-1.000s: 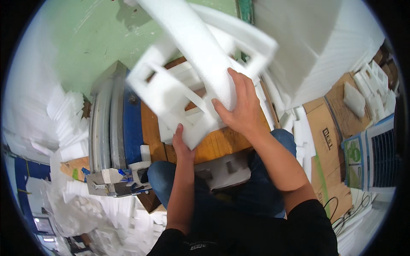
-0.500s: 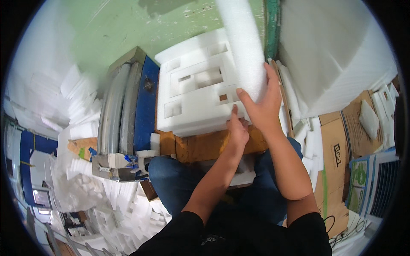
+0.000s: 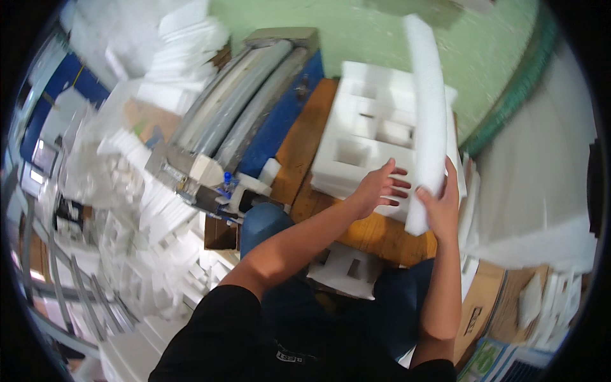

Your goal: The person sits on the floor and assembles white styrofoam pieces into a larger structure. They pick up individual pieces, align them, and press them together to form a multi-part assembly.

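My right hand [image 3: 443, 205] grips the near lower end of a white foam sheet [image 3: 428, 105], thumb on its left face and fingers behind the right one. The sheet is held tilted up and seen nearly edge-on, so its full shape is hidden. Just left of it, my left hand [image 3: 375, 190] is open with spread fingers, apart from the sheet. Beyond both hands, white foam pieces with rectangular cut-outs [image 3: 331, 167] lie stacked on a wooden bench [image 3: 296, 169]. The sheet hides part of the stack's right side.
Left of the stack stands a roller machine [image 3: 245, 92] with a blue side panel. White foam scraps [image 3: 172, 254] pile up at the lower left. A cut-out foam piece [image 3: 344, 270] sits below the bench edge. Cardboard [image 3: 477, 312] and a large white foam block [image 3: 534, 191] are at right.
My view has swung left, shifting the bench rightward in the picture. My left hand has come off the foam stack and opened. The sheet remains in my right hand, now seen more edge-on.
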Demonstrator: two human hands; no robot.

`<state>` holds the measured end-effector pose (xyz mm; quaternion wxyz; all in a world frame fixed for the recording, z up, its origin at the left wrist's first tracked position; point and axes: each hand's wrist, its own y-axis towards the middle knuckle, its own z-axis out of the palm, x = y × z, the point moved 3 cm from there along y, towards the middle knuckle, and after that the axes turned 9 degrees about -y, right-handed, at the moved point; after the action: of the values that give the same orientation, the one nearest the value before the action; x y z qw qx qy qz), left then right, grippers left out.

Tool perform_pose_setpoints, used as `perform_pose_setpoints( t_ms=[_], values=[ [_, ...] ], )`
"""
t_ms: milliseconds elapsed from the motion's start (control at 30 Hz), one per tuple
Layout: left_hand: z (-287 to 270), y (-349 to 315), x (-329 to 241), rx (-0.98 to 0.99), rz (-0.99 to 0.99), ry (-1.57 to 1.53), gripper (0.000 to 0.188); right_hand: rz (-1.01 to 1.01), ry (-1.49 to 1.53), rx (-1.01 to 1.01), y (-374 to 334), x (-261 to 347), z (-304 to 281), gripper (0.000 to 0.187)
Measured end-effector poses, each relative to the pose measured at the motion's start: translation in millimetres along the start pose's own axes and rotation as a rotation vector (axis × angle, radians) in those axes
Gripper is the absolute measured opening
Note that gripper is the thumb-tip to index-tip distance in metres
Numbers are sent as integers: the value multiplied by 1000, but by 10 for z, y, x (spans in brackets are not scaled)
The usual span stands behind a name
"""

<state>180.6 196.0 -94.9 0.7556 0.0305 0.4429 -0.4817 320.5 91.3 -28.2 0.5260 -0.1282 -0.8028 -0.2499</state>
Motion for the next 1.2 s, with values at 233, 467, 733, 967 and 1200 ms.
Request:
perform_pose_setpoints(
  t_ms=[233,467,733,967,1200],
  values=[
    [-317,-345,-536,30,256,-445,86,-197,-562,388,97,457,708,81],
    [-778,4,-738,-566,528,-699,64,-612,-727,594,955,644,1452,79],
    [-1110,-108,-1152,-623,595,-872,65,-728,-868,721,1317,921,2204,81],
    [-1112,-240,-1291,-561,685,-953,68,-749,-906,793,1445,1073,2482,83],
    [-1147,-364,-1467,-599,699,-966,61,-812,-865,782,1590,1234,2947,84]
  ],
)
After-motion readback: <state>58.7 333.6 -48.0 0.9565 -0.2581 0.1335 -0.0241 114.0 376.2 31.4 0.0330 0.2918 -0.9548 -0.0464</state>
